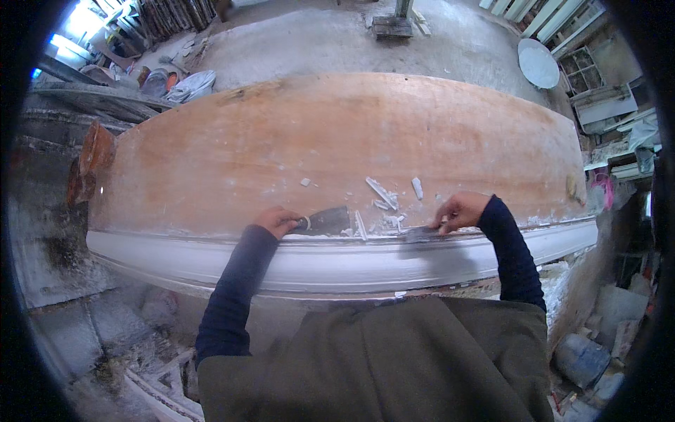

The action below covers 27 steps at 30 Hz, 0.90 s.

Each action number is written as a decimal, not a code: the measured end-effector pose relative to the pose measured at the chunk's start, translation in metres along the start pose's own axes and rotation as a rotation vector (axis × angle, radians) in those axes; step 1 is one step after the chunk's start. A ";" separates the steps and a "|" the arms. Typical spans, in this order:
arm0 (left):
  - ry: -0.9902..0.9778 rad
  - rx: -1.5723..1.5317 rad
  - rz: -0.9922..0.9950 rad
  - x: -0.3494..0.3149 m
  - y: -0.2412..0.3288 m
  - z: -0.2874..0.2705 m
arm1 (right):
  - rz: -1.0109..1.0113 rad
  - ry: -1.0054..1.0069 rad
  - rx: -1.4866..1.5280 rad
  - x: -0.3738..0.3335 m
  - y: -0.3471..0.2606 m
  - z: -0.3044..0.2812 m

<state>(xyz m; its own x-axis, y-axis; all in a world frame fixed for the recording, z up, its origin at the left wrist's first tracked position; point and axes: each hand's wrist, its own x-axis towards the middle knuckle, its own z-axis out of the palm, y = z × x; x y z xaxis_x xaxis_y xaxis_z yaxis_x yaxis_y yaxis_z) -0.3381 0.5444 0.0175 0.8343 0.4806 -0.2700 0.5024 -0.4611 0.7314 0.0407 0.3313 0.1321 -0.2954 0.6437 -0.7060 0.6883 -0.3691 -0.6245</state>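
A long wooden board (pixel 337 141) lies across in front of me, with a white plaster moulding (pixel 337 257) running along its near edge. My left hand (pixel 276 220) grips a wide putty knife (pixel 327 221), its blade flat on the board just behind the moulding. My right hand (pixel 460 211) holds a smaller flat scraper (pixel 420 233) against the moulding's top edge. White plaster scraps (pixel 383 197) lie scattered on the board between and behind the two hands.
A rusty metal piece (pixel 95 151) sits at the board's left end. Behind the board lie a concrete floor (pixel 337 39), a round white disc (pixel 538 63) and white frames at back right. Buckets and rubble (pixel 583 359) crowd the lower right.
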 end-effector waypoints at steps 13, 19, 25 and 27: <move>0.009 -0.057 0.010 0.001 -0.001 0.004 | 0.051 -0.008 0.043 0.018 0.010 0.014; 0.007 -0.068 0.036 0.006 -0.004 0.005 | -0.240 0.120 -0.031 0.068 0.000 0.037; -0.076 -0.076 0.020 0.002 -0.007 -0.011 | -0.115 0.001 0.139 0.057 0.005 0.028; -0.087 -0.080 0.029 0.004 -0.018 -0.021 | -0.108 0.022 0.067 0.057 -0.002 0.031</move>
<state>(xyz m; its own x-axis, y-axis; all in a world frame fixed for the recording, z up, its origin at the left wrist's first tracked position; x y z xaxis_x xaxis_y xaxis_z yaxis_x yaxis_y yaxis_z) -0.3483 0.5702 0.0168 0.8668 0.3996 -0.2985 0.4605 -0.4114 0.7865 0.0021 0.3478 0.0824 -0.3503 0.6965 -0.6262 0.6068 -0.3406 -0.7182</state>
